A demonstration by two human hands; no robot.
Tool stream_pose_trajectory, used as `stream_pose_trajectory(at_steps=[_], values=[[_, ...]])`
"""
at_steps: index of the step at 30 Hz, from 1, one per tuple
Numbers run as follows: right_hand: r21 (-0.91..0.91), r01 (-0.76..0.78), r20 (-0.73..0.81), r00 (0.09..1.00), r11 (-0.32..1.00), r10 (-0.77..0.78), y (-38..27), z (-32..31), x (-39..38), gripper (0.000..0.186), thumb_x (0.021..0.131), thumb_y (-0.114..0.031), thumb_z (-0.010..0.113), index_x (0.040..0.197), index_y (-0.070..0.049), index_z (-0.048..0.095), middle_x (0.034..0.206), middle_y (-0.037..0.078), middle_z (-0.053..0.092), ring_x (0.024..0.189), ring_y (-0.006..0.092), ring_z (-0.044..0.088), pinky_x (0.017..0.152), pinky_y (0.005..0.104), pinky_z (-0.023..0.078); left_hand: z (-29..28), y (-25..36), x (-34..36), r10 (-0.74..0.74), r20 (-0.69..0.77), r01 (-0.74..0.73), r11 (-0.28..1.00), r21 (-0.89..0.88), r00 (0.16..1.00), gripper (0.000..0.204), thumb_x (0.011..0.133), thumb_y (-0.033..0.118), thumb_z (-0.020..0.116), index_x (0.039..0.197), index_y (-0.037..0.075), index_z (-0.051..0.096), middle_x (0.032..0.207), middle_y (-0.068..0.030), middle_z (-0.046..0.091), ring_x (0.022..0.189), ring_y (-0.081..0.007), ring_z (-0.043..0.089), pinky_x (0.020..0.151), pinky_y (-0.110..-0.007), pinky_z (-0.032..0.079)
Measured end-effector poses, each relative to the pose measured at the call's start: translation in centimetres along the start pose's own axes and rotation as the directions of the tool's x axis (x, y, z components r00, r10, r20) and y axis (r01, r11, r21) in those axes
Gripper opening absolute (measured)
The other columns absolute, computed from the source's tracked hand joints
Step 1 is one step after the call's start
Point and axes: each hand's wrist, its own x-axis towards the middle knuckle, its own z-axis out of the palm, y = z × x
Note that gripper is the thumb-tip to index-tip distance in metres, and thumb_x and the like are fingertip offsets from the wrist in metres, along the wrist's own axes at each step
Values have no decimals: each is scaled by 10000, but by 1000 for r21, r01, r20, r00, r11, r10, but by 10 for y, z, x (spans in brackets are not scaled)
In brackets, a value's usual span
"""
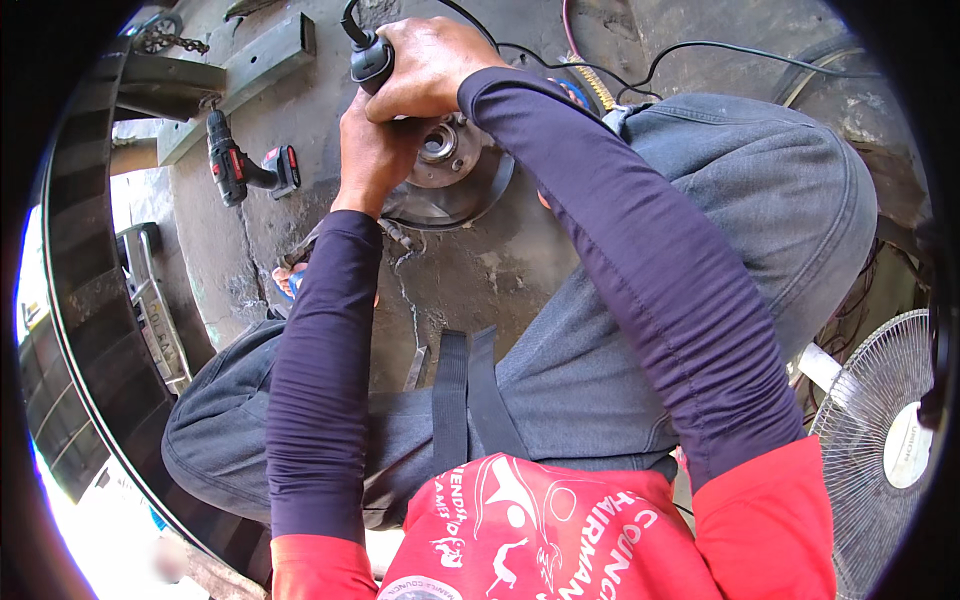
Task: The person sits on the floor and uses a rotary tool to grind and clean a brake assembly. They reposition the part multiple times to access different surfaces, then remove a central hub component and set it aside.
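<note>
My right hand [428, 62] is closed around a black corded power tool [372, 62]. Only its rear end and the cord show; the working end is hidden behind my hands. Just below, my left hand [376, 148] is closed against the same tool, its fingers mostly out of sight. Under and beside both hands a round metal wheel hub with a disc [440, 165] lies on the ground. It has a bored centre and bolt holes, and my left hand covers part of it.
A cordless drill [230, 165] lies on the concrete floor [480, 270] at the left, near a metal beam [240, 90]. A black cord [700, 45] runs off to the right. A tyre [85, 300] curves along the left edge; a white fan [880, 440] stands at lower right.
</note>
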Motion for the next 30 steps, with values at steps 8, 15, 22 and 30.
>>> stream_pose_trajectory(at_steps=[8, 15, 22, 30], values=[[-21, 3, -17, 1000, 1000, -3, 1, 4, -3, 620, 610, -397, 786, 1139, -75, 738, 1077, 201, 766, 998, 352, 750, 910, 420, 591, 2, 5, -2, -60, 24, 63, 981, -181, 998, 545, 810, 208, 912, 1255, 15, 662, 1158, -142, 767, 1060, -212, 734, 917, -356, 568], [-8, -68, -54, 996, 998, 68, -1, 0, -4, 646, 620, -455, 825, 1137, -73, 763, 1116, 179, 776, 1031, 308, 759, 946, 390, 591, -2, 16, 1, -5, 25, 8, 992, -123, 1000, 586, 785, 197, 913, 1294, 60, 656, 1151, -151, 772, 1067, -246, 748, 927, -365, 572], [533, -257, -23, 948, 806, 318, 34, -16, -31, 419, 672, -254, 848, 1013, -41, 730, 887, 127, 772, 791, 208, 744, 732, 350, 598, 12, 28, 27, 72, 150, -70, 997, -22, 986, 617, 786, 231, 918, 1311, 59, 643, 1151, -199, 759, 1077, -334, 741, 929, -424, 572], [459, -281, -156, 908, 843, 388, 81, -5, -44, 333, 706, -258, 871, 896, -9, 755, 830, 46, 751, 756, 119, 714, 733, 306, 605, 46, 42, 30, 71, 214, -66, 997, -30, 974, 600, 827, 125, 862, 1358, 14, 605, 1072, -219, 766, 1024, -312, 763, 894, -397, 582]])
